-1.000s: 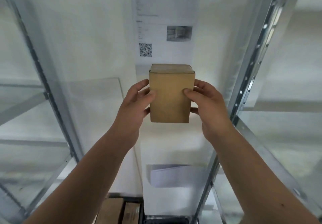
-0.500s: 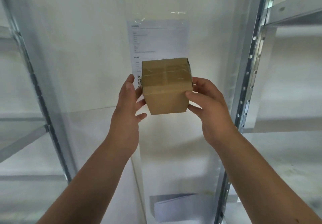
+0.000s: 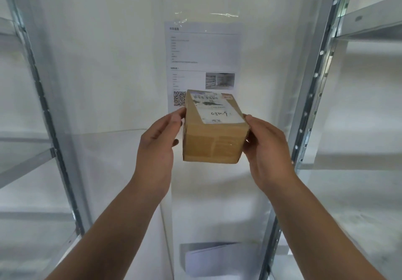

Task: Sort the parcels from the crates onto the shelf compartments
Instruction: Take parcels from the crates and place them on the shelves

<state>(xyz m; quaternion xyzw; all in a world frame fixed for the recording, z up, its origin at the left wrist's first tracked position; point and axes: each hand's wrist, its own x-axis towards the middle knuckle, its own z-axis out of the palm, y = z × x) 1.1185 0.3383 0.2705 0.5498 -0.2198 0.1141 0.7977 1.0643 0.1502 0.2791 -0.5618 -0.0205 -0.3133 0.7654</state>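
The cardboard parcel [image 3: 214,140] hangs in mid-air between the two hands, raised in front of the shelving. It has been tipped over in the last second: the plain taped side is turned away, and the shipping label [image 3: 214,109], with barcode and a handwritten mark, now faces up at the person. The left hand [image 3: 157,147] holds the parcel's left face with curled fingers, and the right hand [image 3: 268,149] clasps the opposite side, thumb at the top edge. Beyond the hands a printed sheet [image 3: 202,57] hangs on the white panel, and right of the right hand stands a metal upright [image 3: 313,88]. With the label readable, I'd say they are choosing its compartment; it is not yet placed.
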